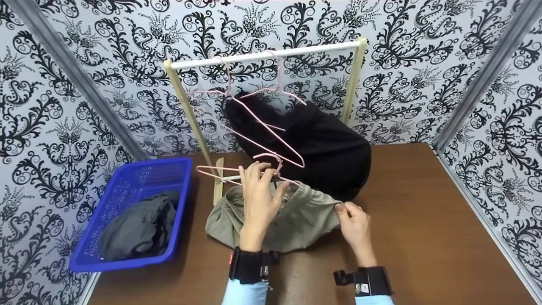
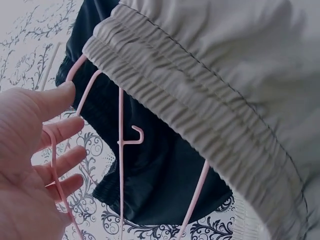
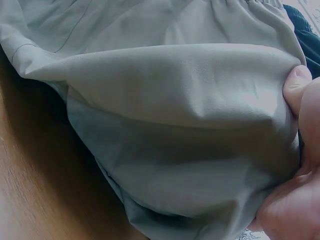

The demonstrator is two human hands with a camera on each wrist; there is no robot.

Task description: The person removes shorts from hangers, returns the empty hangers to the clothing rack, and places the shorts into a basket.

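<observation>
Olive-grey elastic-waist shorts (image 1: 313,218) hang low over the brown table in the head view, part of a pink wire hanger (image 1: 218,168) inside their waist. My left hand (image 1: 259,199) holds this hanger near its hook; in the left wrist view the wire runs behind the fingers (image 2: 65,157), beside the gathered waistband (image 2: 165,95). At the right side of the shorts, my right hand (image 1: 355,224) pinches the cloth between thumb and fingers. The right wrist view shows that thumb (image 3: 298,82) on the fabric's edge. The hanger's lower part is hidden by the shorts.
Behind stands a rack with a white bar (image 1: 322,50). Two pink hangers hang from it, one bare (image 1: 262,123), the other bearing a black garment (image 1: 334,152). A blue basket (image 1: 183,212) holding dark grey clothing (image 1: 135,224) sits at the left.
</observation>
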